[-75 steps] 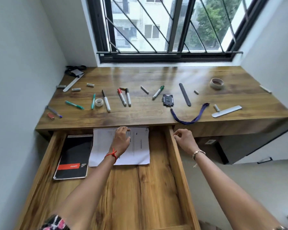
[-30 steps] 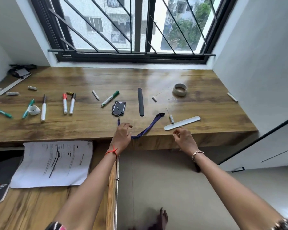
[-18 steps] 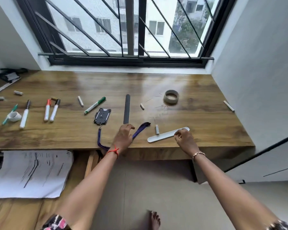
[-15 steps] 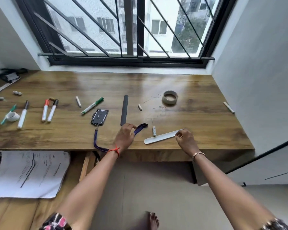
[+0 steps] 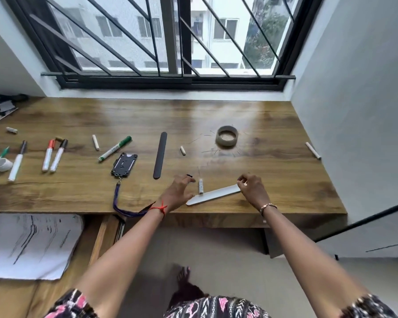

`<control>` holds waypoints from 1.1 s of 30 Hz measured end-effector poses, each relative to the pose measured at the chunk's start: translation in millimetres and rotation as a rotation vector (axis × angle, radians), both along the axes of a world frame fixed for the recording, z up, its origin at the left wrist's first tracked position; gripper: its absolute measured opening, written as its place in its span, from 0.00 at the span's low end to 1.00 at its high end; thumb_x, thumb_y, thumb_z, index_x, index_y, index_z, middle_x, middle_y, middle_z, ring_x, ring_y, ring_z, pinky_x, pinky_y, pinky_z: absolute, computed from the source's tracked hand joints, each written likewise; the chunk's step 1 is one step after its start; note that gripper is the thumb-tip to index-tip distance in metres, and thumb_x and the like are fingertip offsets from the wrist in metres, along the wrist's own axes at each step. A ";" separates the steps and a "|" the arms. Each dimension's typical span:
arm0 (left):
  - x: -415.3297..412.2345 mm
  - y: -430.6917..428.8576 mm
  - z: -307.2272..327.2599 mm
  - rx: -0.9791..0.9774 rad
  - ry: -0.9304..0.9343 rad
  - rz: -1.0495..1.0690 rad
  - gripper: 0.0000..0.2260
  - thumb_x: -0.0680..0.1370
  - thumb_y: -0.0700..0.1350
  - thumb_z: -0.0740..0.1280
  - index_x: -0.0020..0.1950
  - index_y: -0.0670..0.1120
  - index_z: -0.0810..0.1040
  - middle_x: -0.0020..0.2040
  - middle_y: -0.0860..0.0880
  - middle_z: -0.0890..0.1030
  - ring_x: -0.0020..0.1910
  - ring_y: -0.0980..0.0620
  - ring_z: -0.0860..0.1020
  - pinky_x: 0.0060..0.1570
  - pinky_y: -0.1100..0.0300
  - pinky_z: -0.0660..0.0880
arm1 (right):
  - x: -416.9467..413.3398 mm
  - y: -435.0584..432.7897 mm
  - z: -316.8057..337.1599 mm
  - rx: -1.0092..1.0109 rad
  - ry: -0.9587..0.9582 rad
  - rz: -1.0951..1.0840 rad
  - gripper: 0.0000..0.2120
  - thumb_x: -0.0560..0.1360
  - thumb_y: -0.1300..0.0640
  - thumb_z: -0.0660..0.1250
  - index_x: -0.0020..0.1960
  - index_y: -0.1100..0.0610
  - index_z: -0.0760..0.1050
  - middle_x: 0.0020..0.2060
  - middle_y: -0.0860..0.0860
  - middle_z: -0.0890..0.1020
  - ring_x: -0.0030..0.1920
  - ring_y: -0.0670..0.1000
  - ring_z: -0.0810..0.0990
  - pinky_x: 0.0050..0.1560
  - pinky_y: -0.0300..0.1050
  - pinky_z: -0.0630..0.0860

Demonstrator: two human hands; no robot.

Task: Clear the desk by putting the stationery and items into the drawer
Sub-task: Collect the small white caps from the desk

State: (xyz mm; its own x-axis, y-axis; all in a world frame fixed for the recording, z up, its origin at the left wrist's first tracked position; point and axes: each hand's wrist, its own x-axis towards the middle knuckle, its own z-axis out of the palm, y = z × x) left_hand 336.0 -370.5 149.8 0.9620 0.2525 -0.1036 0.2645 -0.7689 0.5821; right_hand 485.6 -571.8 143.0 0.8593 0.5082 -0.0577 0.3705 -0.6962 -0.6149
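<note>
Hands at the near edge of a brown wooden worktop: the right hand pinches the 3 o'clock end of a pale grey flat ruler, which lies slantwise near the front edge. The left hand, a red thread at its wrist, rests with curled fingers over the strap of a purple lanyard (a dark tip shows at the fingertips; whether the hand grips the strap cannot be told). The lanyard runs from a black plastic badge holder at that hand's 10 o'clock and loops over the front edge. A small white tube lies between the hands, just beside the ruler. At the ruler's 12 o'clock sits a beige tape roll; a black flat strip lies at the left hand's 11 o'clock. At 8 o'clock, the open wooden drawer holds printed white sheets.
</note>
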 end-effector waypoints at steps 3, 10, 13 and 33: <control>9.9 -3.5 -5.8 -0.003 0.002 -0.054 0.21 0.73 0.43 0.70 0.65 0.42 0.70 0.64 0.43 0.72 0.66 0.47 0.68 0.66 0.60 0.61 | 7.0 -1.9 1.0 0.000 -0.021 -0.021 0.06 0.73 0.62 0.64 0.45 0.64 0.79 0.45 0.60 0.81 0.49 0.58 0.77 0.50 0.49 0.73; 29.9 -1.9 -15.9 0.047 -0.028 -0.112 0.26 0.73 0.47 0.71 0.68 0.42 0.68 0.67 0.45 0.70 0.68 0.48 0.67 0.67 0.59 0.61 | 35.3 -13.0 5.8 -0.011 -0.035 -0.109 0.07 0.73 0.63 0.64 0.45 0.64 0.80 0.43 0.60 0.82 0.47 0.57 0.79 0.49 0.50 0.76; 33.8 1.4 -21.0 0.078 -0.002 -0.146 0.30 0.71 0.50 0.72 0.69 0.43 0.67 0.68 0.45 0.70 0.68 0.48 0.65 0.68 0.57 0.62 | 44.3 -12.8 5.9 -0.024 -0.029 -0.127 0.08 0.73 0.62 0.64 0.46 0.65 0.80 0.43 0.60 0.83 0.48 0.58 0.79 0.50 0.53 0.77; 110.3 41.0 -13.5 0.067 0.056 -0.172 0.26 0.74 0.52 0.68 0.69 0.47 0.65 0.69 0.47 0.68 0.69 0.48 0.63 0.68 0.40 0.59 | 104.6 -27.5 5.3 -0.034 -0.071 -0.278 0.07 0.73 0.63 0.64 0.43 0.67 0.78 0.45 0.62 0.80 0.49 0.60 0.77 0.52 0.50 0.73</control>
